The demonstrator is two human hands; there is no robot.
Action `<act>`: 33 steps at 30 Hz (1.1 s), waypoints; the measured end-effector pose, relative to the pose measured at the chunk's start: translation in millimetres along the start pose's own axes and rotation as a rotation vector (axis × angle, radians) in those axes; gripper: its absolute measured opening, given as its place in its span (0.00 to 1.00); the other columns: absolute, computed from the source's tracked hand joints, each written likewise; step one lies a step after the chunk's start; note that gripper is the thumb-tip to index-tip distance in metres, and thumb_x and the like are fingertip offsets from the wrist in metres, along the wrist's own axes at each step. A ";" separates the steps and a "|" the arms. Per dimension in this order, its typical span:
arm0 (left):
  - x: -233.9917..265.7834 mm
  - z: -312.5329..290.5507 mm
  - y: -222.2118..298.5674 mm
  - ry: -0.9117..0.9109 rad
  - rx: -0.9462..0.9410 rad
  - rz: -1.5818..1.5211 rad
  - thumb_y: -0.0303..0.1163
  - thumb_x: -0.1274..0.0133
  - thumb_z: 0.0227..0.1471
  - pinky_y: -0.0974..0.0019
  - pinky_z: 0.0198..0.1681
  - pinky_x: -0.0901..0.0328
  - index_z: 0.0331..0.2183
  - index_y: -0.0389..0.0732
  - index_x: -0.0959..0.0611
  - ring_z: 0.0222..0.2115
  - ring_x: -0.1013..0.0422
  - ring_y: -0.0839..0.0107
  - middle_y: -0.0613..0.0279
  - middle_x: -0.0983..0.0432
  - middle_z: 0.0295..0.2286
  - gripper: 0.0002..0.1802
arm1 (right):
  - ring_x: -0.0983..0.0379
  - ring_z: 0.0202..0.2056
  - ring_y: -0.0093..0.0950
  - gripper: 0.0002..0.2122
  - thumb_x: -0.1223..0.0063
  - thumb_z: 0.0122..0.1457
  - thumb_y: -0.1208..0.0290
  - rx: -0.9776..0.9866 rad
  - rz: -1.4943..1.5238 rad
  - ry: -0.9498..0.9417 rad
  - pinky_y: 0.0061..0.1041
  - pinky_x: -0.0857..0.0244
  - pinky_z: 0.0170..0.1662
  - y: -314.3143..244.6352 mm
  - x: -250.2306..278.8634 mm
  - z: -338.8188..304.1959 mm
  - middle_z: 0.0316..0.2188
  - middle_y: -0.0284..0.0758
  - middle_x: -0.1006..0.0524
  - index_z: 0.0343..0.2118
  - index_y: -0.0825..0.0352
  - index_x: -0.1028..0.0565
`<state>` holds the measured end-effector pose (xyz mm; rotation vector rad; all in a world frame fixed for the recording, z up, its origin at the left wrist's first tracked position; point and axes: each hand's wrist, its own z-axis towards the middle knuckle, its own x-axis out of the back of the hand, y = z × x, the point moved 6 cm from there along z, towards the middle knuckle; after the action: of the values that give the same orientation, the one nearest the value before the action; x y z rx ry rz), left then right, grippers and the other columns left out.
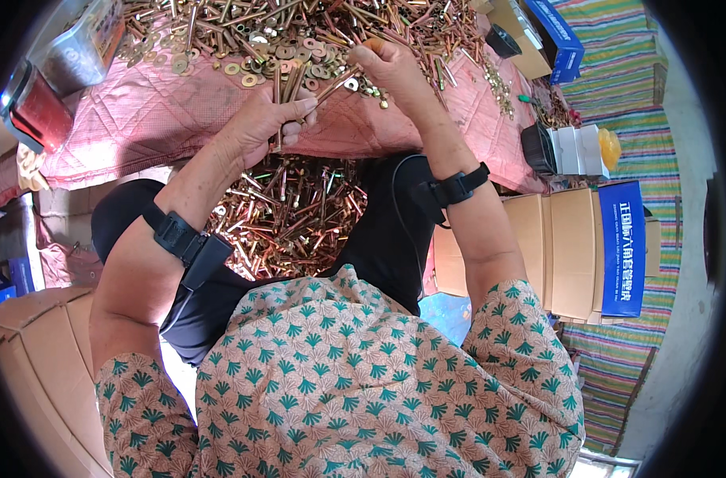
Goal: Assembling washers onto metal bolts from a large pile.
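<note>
My left hand (pixel 275 119) is closed around a small bunch of long brass-coloured bolts (pixel 288 84), most of them pointing up. One more bolt (pixel 336 85) slants out from the left fingers up to the right. At its upper end, the fingers and thumb of my right hand (pixel 393 73) are pinched together. A pale ring-shaped washer (pixel 352 84) shows just below the right fingertips; whether it is on a bolt I cannot tell. Beyond both hands, loose flat washers (pixel 303 54) lie on a pink quilted cloth (pixel 172 107).
More bolts (pixel 426 32) are heaped along the far side. Below the cloth's edge, between my knees, is another big pile of bolts (pixel 287 219). A clear plastic bin (pixel 80 60) and a red container (pixel 40 107) stand left. Cardboard boxes (pixel 530 247) stand right.
</note>
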<state>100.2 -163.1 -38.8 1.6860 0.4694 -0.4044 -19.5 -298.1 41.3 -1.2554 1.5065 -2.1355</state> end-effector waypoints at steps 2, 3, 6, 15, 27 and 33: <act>0.1 -0.8 0.3 0.010 0.012 -0.004 0.31 0.45 0.51 0.79 0.15 0.44 0.31 0.41 0.25 0.15 0.40 0.85 0.66 0.28 0.21 0.07 | 0.40 0.21 0.11 0.11 0.42 0.55 0.63 -0.109 0.209 -0.073 0.12 0.45 0.24 6.7 2.3 -3.5 0.20 0.21 0.31 0.34 0.66 0.24; -3.0 -0.9 0.7 0.007 0.020 0.008 0.31 0.45 0.51 0.79 0.15 0.44 0.31 0.41 0.25 0.15 0.40 0.85 0.66 0.28 0.21 0.07 | 0.39 0.21 0.11 0.11 0.42 0.55 0.63 -0.090 0.245 -0.110 0.13 0.44 0.25 11.0 5.0 -6.2 0.20 0.21 0.31 0.34 0.66 0.24; -4.4 -1.9 -1.9 -0.030 0.053 -0.007 0.31 0.44 0.51 0.79 0.16 0.44 0.32 0.40 0.25 0.15 0.40 0.85 0.66 0.28 0.21 0.08 | 0.39 0.22 0.11 0.10 0.43 0.55 0.65 -0.109 0.117 -0.091 0.13 0.44 0.26 9.8 6.2 -9.9 0.21 0.21 0.29 0.34 0.66 0.23; -8.3 -0.8 -9.6 -0.099 0.089 -0.001 0.35 0.43 0.51 0.82 0.15 0.46 0.35 0.39 0.24 0.14 0.42 0.88 0.69 0.29 0.22 0.12 | 0.39 0.23 0.11 0.07 0.43 0.56 0.68 -0.108 0.054 -0.062 0.13 0.45 0.25 14.2 5.1 -27.5 0.22 0.22 0.29 0.33 0.66 0.23; 1.5 3.6 -5.6 -0.041 0.164 0.211 0.36 0.50 0.56 0.78 0.21 0.38 0.41 0.35 0.26 0.21 0.34 0.82 0.62 0.25 0.28 0.15 | 0.26 0.29 0.32 0.09 0.44 0.52 0.68 0.135 -0.678 0.045 0.30 0.33 0.35 28.3 6.6 -16.5 0.27 0.39 0.23 0.34 0.66 0.22; 7.5 7.8 -6.1 0.038 0.208 -0.188 0.36 0.59 0.61 0.71 0.29 0.29 0.49 0.35 0.30 0.27 0.29 0.79 0.62 0.26 0.32 0.19 | 0.28 0.35 0.41 0.10 0.42 0.49 0.65 0.116 -1.019 0.146 0.37 0.34 0.37 43.2 -15.1 -8.5 0.29 0.41 0.25 0.30 0.66 0.23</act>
<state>103.4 -169.4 -49.0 1.8594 0.6341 -0.5756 -28.4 -302.1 -4.2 -2.1585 0.7875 -2.8670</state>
